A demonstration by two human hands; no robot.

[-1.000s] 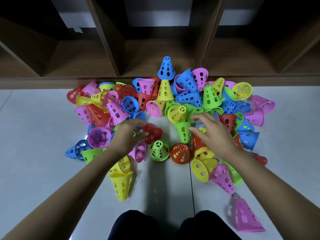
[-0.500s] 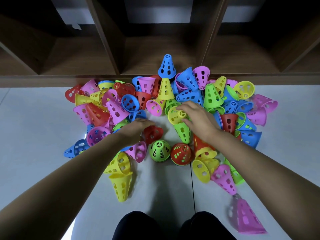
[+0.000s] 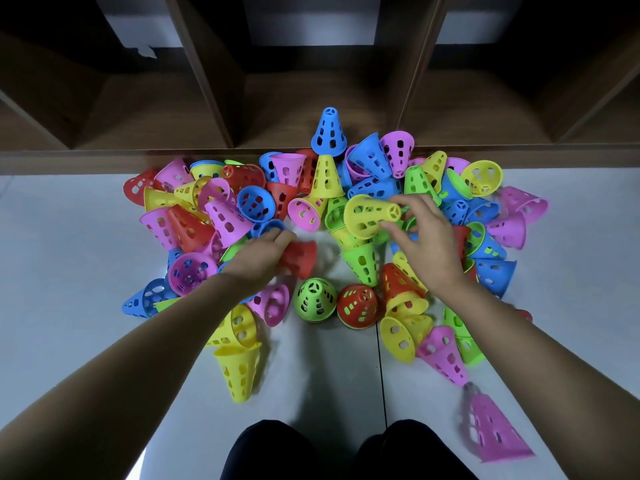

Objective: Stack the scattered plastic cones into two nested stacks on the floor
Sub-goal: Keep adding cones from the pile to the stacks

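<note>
Pale grey floor tiles [image 3: 69, 271] carry everything, with 1 dark grout line running away from the person's 2 dark-clad knees [image 3: 263, 452] at the bottom edge. Nearest, at the lower right, 1 blurred pink cone [image 3: 491, 434] lies apart from the rest. A little farther on the left, beneath the forearm, 2 fallen yellow cones [image 3: 239, 370] lie on their sides, touching each other. Beyond them, in the middle, 1 upright green cone [image 3: 315, 299] and 1 upright red cone [image 3: 358, 306] stand just beside each other, tips up. Farther on, the left hand [image 3: 256, 261] grips 1 sideways red cone [image 3: 301, 258] at the near edge of the pile [image 3: 227, 216], its fingers curled round the narrow end and the wide mouth facing right. The right hand [image 3: 429, 247] reaches slightly farther, thumb and fingers pinching the narrow tip of 1 raised yellow cone [image 3: 370, 214], held sideways over the pile with its mouth to the left. The pile spreads wide behind both hands in 5 colours: red, yellow, green, blue and pink; its cones are too tangled to count. At its far edge 1 blue cone [image 3: 329, 133] stands upright just behind 1 standing yellow cone [image 3: 327, 178], at the front edge of 1 dark wooden shelf unit [image 3: 214, 81] with open compartments.
</note>
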